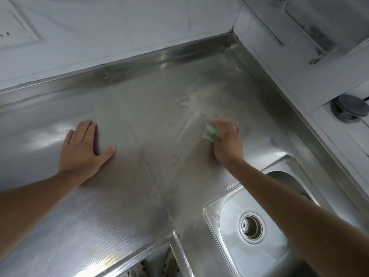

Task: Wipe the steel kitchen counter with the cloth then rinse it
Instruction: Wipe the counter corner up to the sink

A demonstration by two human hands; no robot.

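Two hands are down on the steel counter (129, 196). Right hand (226, 140) is up past the sink's far-left corner, fingers curled over a pale green cloth (209, 133) and pressing it onto the steel. Fingertips are blurred, so exact finger placement can't be read, but the grip is closed round the cloth, not loose. Cloth sits bunched under palm and fingers. Only its left edge sticks out, on the thumb side, touching the counter. Right forearm runs diagonally over the sink (223, 214) and covers the far and right part of the basin.

Left hand (81, 148) is well left of the sink, flat, palm down, fingers straight and together, thumb spread towards the sink. It holds nothing and just rests on the steel.

Around:
- Whitish smear (196, 100) on the counter, farther from the sink than the cloth, just beyond the right hand. A thin streak runs from it towards the sink.
- Diagonal seam (145, 156) in the steel passes between the hands and ends near the sink's near-left side.
- Drain strainer (251, 226) in the basin bottom, in view left of the forearm.
- Steel upstand (159, 56) along the white wall, well away from the sink.
- Dark round fitting (349, 107) on the white ledge, beyond the sink to the right.
- Slotted opening (155, 264) at the counter's near edge, left of the sink. Contents unclear.
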